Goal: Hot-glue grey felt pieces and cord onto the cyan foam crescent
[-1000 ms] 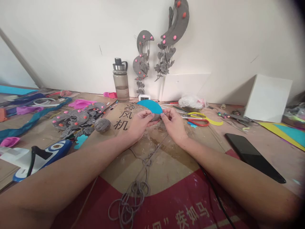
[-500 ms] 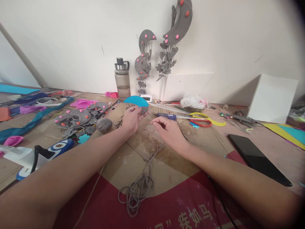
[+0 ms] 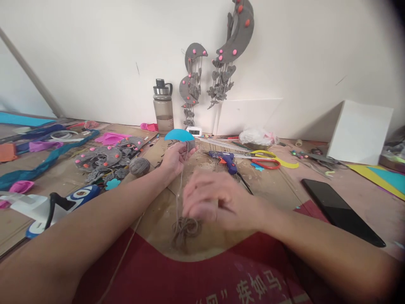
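Left hand (image 3: 173,158) pinching a teal foam crescent (image 3: 179,134) above the surface, limp grey yarn (image 3: 185,228) trailing down to a loose heap, right hand (image 3: 218,202) blurred, fingers seemingly curled over it; light, floppy, best gripped near the crescent.

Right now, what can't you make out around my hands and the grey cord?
- Right hand, head view: motion-blurred, so its grip on the grey cord is unreadable.
- Blue piece: lower part hidden by the left hand.
- Small display by the wall: digits too small.
- Red print on the cardboard: cut off by the bottom edge.
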{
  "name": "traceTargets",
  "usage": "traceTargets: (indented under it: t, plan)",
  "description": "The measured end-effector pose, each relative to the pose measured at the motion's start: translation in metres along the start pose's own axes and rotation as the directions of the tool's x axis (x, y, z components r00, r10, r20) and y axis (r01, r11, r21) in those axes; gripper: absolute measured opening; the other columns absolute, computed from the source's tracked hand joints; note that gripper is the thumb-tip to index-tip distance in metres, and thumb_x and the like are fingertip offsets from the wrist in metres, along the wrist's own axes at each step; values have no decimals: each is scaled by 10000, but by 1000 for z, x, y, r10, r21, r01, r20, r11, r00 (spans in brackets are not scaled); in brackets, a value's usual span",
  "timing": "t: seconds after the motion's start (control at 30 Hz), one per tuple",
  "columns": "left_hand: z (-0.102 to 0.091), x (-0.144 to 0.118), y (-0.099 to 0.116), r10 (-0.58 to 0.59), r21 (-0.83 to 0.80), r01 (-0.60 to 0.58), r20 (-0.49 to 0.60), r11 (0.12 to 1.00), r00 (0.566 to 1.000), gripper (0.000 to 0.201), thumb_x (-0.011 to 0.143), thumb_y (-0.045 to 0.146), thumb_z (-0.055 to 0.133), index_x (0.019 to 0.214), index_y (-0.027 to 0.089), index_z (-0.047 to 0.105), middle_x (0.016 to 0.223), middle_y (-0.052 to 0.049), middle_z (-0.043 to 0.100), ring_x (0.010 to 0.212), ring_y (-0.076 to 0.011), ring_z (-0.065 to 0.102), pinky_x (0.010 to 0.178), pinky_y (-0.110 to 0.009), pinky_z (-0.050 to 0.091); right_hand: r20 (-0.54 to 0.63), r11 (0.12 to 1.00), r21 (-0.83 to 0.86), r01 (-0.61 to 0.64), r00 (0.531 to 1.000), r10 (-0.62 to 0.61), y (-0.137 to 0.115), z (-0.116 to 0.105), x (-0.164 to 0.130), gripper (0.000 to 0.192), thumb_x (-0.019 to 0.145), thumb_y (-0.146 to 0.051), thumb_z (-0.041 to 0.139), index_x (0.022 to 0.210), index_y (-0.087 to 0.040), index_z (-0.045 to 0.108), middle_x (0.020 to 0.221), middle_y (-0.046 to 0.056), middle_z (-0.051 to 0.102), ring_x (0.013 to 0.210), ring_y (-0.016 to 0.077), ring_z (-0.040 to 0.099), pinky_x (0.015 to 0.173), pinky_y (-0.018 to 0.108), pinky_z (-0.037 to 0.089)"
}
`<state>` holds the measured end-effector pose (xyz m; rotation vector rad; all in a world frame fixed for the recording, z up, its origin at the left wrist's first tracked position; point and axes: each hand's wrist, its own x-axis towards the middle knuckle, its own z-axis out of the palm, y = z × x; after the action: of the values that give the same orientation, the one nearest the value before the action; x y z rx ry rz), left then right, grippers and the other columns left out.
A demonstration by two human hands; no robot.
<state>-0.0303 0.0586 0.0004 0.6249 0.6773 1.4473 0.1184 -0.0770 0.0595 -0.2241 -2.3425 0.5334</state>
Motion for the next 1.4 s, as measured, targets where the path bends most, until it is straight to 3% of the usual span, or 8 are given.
traceTargets:
  t: [0.13, 0.23, 0.33, 0.6, 0.87, 1.03, 1.17, 1.4]
  plan:
    - [-1, 1, -2, 6, 53, -9, 57, 999, 998, 73, 809, 109, 556, 776, 113, 621, 810, -86, 717, 798, -158, 706, 838, -267, 558, -322, 842, -247, -479, 860, 395, 35, -27, -7, 343, 968, -359, 407, 790, -179, 638, 735, 11, 645, 710, 125, 587, 704, 259, 447]
    - [-2, 0, -3, 24, 82, -32, 104, 996, 994, 67, 800, 109, 562, 744, 132, 591, 812, -82, 721, 813, -158, 710, 834, -271, 558, -424, 482, -491, -726, 682, 596, 66, -46, -19, 231, 914, -353, 493, 924, -158, 616, 878, 69, 675, 810, 181, 616, 760, 299, 446]
    - [-2, -1, -4, 59, 99, -73, 142, 992, 988, 77, 782, 121, 601, 723, 145, 557, 801, -74, 717, 825, -164, 711, 837, -293, 558, -405, 140, -657, -741, 504, 763, 93, -50, -36, 429, 869, -477, 528, 1019, -82, 600, 1048, 211, 657, 993, 293, 620, 832, 362, 451]
    - [-1, -6, -8, 127, 107, -148, 177, 983, 976, 222, 717, 178, 730, 696, 150, 511, 742, -28, 677, 785, -159, 712, 846, -308, 552, -453, 78, -414, -907, 279, 847, 128, -46, -56, 319, 745, -311, 545, 978, -108, 627, 861, 157, 692, 749, 255, 654, 637, 323, 450]
    - [1, -6, -7, 177, 117, -196, 155, 974, 972, 286, 684, 198, 772, 703, 154, 490, 730, 0, 637, 815, -151, 704, 875, -309, 534, -688, 545, 98, -833, 339, 642, 115, -32, -46, 227, 689, -266, 542, 902, -192, 515, 759, 12, 597, 669, 162, 541, 650, 301, 458]
    - [-3, -1, -9, 214, 126, -229, 125, 965, 969, 268, 678, 201, 768, 703, 149, 506, 718, 4, 625, 777, -143, 695, 881, -332, 535, -616, 756, 269, -597, 497, 611, 99, -12, -37, 324, 707, -218, 528, 1020, -227, 445, 898, 24, 596, 733, 167, 573, 646, 320, 503]
    - [-3, 2, -11, 238, 137, -255, 128, 957, 963, 243, 670, 190, 762, 698, 145, 525, 700, 15, 614, 733, -128, 681, 862, -324, 539, -483, 787, 314, -531, 624, 614, 92, -3, -35, 390, 778, -277, 534, 1152, -237, 428, 1117, 71, 622, 770, 175, 602, 579, 315, 502]
    - [3, -4, -11, 247, 170, -270, 145, 948, 958, 233, 650, 200, 769, 663, 143, 543, 674, 27, 589, 703, -110, 647, 879, -349, 538, -513, 780, 46, -624, 655, 555, 93, -3, -40, 325, 863, -338, 514, 1160, -209, 502, 971, 46, 650, 796, 188, 577, 732, 353, 488]
